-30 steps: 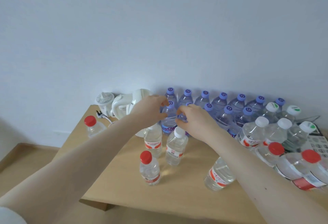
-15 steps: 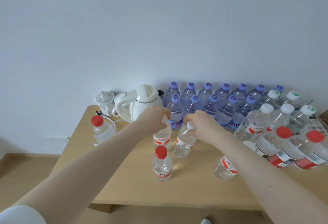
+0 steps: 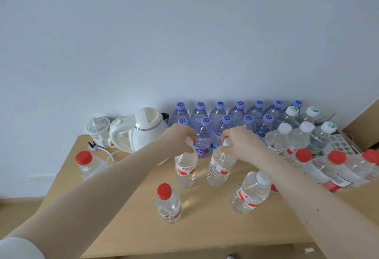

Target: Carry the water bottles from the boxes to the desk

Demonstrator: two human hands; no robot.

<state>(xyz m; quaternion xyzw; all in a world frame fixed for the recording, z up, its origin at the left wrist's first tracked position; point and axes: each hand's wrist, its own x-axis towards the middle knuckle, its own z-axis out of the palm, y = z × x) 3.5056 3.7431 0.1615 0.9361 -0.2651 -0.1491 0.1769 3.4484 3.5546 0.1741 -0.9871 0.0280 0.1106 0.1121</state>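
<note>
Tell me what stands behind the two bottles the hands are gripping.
Behind the gripped bottles stand two rows of purple-capped bottles against the wall. The left hand and right hand cover parts of the front row's bodies and labels.

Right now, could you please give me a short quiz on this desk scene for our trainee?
1. True or false: the left hand grips a bottle by its top.
2. The cap on the nearest bottle is: A red; B purple; C black.
3. Fill in: just left of the purple-capped bottles stands a white ____.
Key: 1 true; 2 A; 3 kettle.
</note>
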